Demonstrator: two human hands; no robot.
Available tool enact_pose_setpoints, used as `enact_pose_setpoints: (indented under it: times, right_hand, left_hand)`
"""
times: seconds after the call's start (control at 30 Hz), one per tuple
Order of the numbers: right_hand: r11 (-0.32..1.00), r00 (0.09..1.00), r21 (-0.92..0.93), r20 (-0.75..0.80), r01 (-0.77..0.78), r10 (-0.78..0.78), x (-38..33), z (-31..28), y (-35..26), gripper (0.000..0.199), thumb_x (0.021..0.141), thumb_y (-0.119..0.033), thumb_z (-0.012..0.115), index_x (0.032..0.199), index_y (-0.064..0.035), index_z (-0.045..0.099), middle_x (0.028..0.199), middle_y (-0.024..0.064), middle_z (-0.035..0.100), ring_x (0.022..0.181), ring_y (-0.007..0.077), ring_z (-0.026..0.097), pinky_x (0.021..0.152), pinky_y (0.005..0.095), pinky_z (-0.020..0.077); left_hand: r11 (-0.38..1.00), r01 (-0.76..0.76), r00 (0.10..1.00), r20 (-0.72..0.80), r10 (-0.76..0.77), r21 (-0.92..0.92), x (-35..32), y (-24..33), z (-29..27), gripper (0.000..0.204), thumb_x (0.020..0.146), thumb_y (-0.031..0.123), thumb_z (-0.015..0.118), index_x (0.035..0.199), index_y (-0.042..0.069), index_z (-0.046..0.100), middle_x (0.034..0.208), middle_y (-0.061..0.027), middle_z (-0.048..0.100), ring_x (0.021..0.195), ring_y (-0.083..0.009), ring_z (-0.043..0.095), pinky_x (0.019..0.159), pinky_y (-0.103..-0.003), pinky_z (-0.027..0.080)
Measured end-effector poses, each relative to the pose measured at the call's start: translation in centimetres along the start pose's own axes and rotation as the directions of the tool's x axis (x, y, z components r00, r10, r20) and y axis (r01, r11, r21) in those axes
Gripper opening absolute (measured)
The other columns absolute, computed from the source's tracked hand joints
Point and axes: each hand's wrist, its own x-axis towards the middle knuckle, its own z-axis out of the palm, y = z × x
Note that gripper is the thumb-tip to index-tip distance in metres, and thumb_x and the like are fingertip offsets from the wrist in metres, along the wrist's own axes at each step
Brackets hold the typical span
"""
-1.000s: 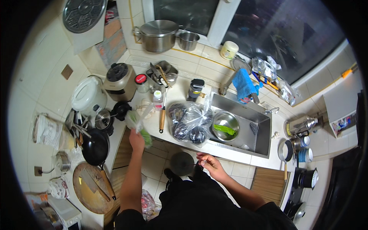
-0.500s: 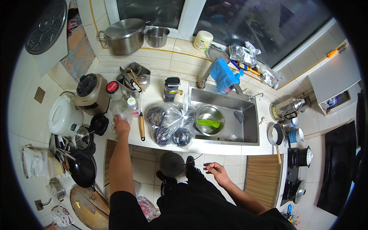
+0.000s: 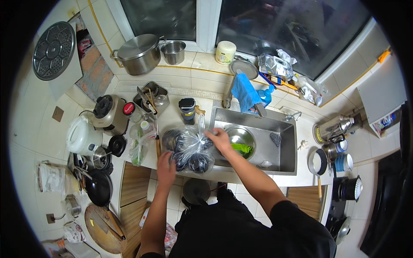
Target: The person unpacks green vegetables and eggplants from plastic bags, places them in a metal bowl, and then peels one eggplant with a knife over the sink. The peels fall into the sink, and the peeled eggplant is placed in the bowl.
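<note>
A knotted clear plastic bag [image 3: 188, 151] with several dark, rounded things in it lies on the counter left of the sink. My right hand [image 3: 221, 141] reaches to its upper right side, thumb and fingers apart beside the gathered plastic; whether they touch it I cannot tell. At the bag's left edge is my left hand [image 3: 166, 168], slightly blurred, its fingers apart and nothing seen in them. Farther left lies a clear bag of green vegetables [image 3: 137, 148], next to a long wooden-handled utensil [image 3: 158, 146]. Behind the knotted bag stands a dark tumbler [image 3: 187, 111].
In the steel sink [image 3: 282, 157] sits a metal bowl [image 3: 247, 136] holding a green vegetable [image 3: 241, 148]. A blue cloth [image 3: 246, 92] hangs over the faucet. Along the left stand a blender base [image 3: 107, 115], a white rice cooker [image 3: 82, 136] and a wok [image 3: 98, 188].
My left hand has let go of the vegetable bag and moved right to the knotted bag. My right hand has risen from below the counter to the knotted bag's other side.
</note>
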Motion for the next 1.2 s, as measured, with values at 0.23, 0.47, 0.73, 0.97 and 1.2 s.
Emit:
enact_pose_setpoints:
  times: [0.23,0.47,0.73,0.97,1.2]
  right_hand:
    - [0.987,0.962,0.069,0.221,0.147,-0.159,3.3,2.0,3.1,0.017,0.091,-0.018,0.071,0.088,-0.0015,0.068,0.067,-0.0006,0.061,0.061,0.0114,0.056,0.058,0.0298,0.0455]
    - [0.935,0.990,0.347,0.095,0.068,-0.107,-1.5,-0.7,6.3,0.009,0.096,-0.012,0.065,0.092,-0.0038,0.064,0.077,-0.0003,0.064,0.069,0.0066,0.056,0.062,0.0245,0.0442]
    - [0.896,0.998,0.443,-0.058,0.034,-0.010,-4.2,1.4,6.8,0.009,0.099,-0.013,0.061,0.102,-0.0051,0.064,0.092,0.0005,0.067,0.080,0.0088,0.060,0.073,0.0260,0.0488]
    - [0.926,0.997,0.372,0.064,-0.067,0.046,-4.4,2.0,7.6,0.026,0.102,-0.030,0.062,0.103,-0.0051,0.065,0.090,-0.0014,0.063,0.078,0.0079,0.055,0.072,0.0248,0.0467]
    - [0.927,0.978,0.375,0.182,0.030,-0.105,-4.9,2.4,4.4,0.028,0.098,-0.030,0.070,0.109,-0.0040,0.065,0.093,-0.0004,0.064,0.083,0.0080,0.056,0.077,0.0241,0.0471]
  left_hand:
    - [0.990,-0.115,0.936,0.342,0.080,0.081,9.9,4.6,7.3,0.039,0.092,0.010,0.061,0.131,0.012,0.063,0.127,-0.0134,0.063,0.118,-0.0334,0.057,0.099,-0.047,0.044]
    - [0.920,-0.334,0.640,0.766,0.062,0.204,12.5,3.1,10.6,0.033,0.091,0.024,0.067,0.124,0.019,0.068,0.111,-0.0074,0.065,0.116,-0.0287,0.056,0.096,-0.046,0.039]
    - [0.918,-0.353,0.684,0.619,0.385,-0.181,12.8,3.1,9.9,0.017,0.089,0.013,0.066,0.104,0.011,0.074,0.100,-0.0082,0.065,0.103,-0.0290,0.061,0.090,-0.042,0.042]
    - [0.867,-0.377,0.803,0.351,0.481,-0.325,15.3,8.8,7.4,0.017,0.090,0.005,0.062,0.103,0.004,0.073,0.093,-0.0104,0.063,0.086,-0.0262,0.063,0.079,-0.037,0.049]
    - [0.826,0.176,0.908,0.413,0.074,-0.535,14.9,7.4,7.1,0.020,0.100,0.011,0.059,0.112,0.002,0.071,0.088,-0.0047,0.068,0.077,-0.0108,0.062,0.069,-0.026,0.049]
